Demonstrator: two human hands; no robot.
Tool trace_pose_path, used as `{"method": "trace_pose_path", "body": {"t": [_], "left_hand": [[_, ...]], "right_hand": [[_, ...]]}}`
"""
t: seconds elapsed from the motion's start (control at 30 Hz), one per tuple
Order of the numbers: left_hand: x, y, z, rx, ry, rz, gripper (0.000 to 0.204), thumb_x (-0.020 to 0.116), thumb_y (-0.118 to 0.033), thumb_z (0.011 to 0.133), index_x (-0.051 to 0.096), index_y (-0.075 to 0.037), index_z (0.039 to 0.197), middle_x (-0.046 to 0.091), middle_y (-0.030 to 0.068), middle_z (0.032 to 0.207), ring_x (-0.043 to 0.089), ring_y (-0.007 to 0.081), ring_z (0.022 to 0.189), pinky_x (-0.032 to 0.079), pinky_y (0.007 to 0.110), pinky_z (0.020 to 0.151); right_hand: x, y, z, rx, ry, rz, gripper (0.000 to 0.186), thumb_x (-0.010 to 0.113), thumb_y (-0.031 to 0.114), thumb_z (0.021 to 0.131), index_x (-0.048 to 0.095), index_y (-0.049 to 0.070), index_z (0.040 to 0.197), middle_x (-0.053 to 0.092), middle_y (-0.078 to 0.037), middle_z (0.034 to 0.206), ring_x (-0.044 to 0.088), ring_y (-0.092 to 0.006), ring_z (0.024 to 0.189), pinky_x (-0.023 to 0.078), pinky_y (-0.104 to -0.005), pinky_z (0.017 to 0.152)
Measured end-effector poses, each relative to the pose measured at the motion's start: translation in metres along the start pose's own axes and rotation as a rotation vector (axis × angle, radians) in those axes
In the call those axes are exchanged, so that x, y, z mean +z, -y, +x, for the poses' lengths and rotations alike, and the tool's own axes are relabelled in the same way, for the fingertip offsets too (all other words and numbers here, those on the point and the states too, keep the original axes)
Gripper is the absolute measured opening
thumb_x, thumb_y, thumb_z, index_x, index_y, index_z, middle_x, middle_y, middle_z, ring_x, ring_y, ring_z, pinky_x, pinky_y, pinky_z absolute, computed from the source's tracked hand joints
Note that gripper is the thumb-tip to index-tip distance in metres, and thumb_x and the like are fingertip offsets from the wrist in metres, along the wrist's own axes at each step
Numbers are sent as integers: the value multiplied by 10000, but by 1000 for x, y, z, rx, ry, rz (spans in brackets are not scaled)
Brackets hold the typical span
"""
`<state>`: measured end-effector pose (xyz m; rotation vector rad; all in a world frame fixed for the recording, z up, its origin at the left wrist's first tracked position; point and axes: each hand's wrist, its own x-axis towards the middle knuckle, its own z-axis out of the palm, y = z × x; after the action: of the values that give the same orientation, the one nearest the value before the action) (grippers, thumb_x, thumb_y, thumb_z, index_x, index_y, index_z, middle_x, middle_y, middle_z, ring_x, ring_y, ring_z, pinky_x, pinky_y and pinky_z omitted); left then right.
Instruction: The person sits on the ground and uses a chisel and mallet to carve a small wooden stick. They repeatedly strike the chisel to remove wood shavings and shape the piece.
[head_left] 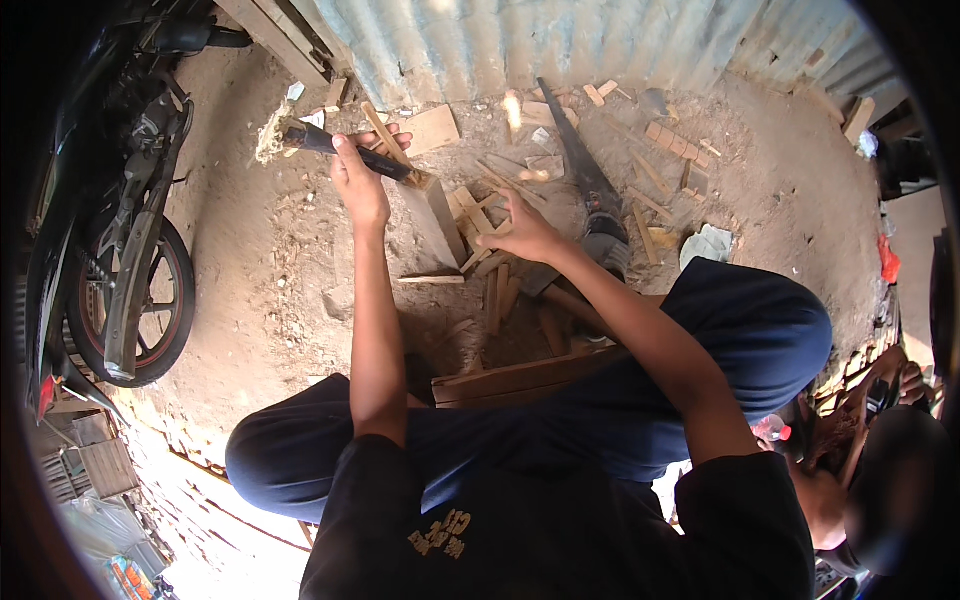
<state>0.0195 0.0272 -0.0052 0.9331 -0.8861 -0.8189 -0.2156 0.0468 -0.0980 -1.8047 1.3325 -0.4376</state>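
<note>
My left hand (365, 170) is closed around a dark, tube-like handle (325, 140) with a pale, frayed tuft (272, 136) at its left end. A thin wooden strip (383, 130) stands up beside its fingers; whether the hand grips that too is unclear. Just below the handle's right end is a pale wooden block (435, 225). My right hand (525, 230) reaches over loose wood scraps (470, 210) with its fingers apart, and nothing shows in it. Its fingertips are close to the scraps; touching or not, I cannot tell.
A long dark tapered tool (575, 150) lies beyond my right hand. Wooden boards (510, 380) are between my legs. A motorcycle (130, 260) stands at left, a corrugated metal wall (540, 45) at the back. Another person (820, 495) is at lower right.
</note>
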Motion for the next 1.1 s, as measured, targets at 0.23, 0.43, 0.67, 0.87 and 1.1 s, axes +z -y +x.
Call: {"method": "trace_pose_path", "body": {"t": [0.23, 0.43, 0.67, 0.87, 1.1], "left_hand": [[4, -3, -11, 30, -96, -30, 480, 332, -470, 1065, 450, -24, 932, 629, 318, 1103, 673, 451, 1005, 561, 537, 895], [-12, -14, -28, -14, -447, -105, 543, 331, -584, 1031, 428, -78, 859, 514, 95, 749, 589, 262, 641, 578, 470, 689], [-20, -42, -31, -194, -368, 174, 453, 473, -526, 1019, 423, -113, 841, 383, -17, 639, 339, 94, 437, 281, 272, 366], [11, -65, -24, -96, -251, 43, 384, 481, -434, 1043, 505, -53, 1007, 433, 15, 725, 409, 113, 515, 372, 287, 476], [16, -91, -20, -30, -78, 203, 365, 487, -388, 1052, 549, -28, 1060, 431, -5, 703, 406, 81, 498, 342, 248, 441]], "right_hand": [[53, 93, 52, -182, -166, 432, 608, 829, 260, 775, 519, -14, 1221, 680, -228, 1064, 672, -300, 1051, 510, -391, 876], [66, 87, 62, -226, -220, 512, 417, 786, 194, 797, 539, -29, 1048, 680, -203, 837, 701, -329, 801, 516, -398, 683], [65, 79, 76, -238, -217, 521, 432, 800, 202, 780, 555, -31, 1049, 674, -187, 806, 694, -293, 763, 509, -390, 670], [56, 76, 70, -256, 57, 542, 506, 797, 198, 721, 603, -15, 1136, 674, -162, 830, 671, -238, 788, 499, -384, 713], [33, 60, 72, -144, 196, 618, 642, 864, 290, 731, 608, 25, 1257, 684, -117, 1164, 620, -183, 1050, 465, -322, 952]]}}
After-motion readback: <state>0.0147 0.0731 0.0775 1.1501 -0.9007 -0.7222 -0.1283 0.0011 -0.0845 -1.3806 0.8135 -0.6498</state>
